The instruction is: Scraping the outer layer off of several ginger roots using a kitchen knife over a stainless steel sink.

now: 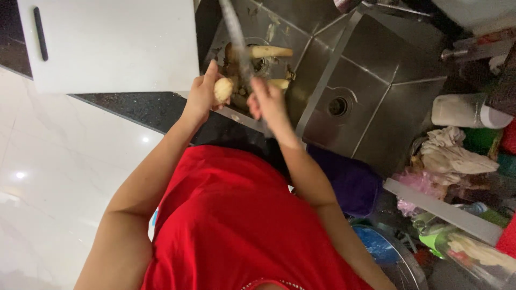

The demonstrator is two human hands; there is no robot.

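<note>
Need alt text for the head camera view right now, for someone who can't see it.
Seen from above, a person in a red top holds a pale peeled root vegetable in the left hand and a blurred knife in the right hand, over a steel double sink. Another pale root lies in the sink; a white cutting board sits on the counter.

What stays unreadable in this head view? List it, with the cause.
- Knife: motion blur smears the blade; its edge is unclear.
- Right hand: its grip on the handle is hidden by its own fingers.
- Peeled root in the left hand: mostly covered by fingers.
- Left sink basin: its drain is buried under peels and roots.
</note>
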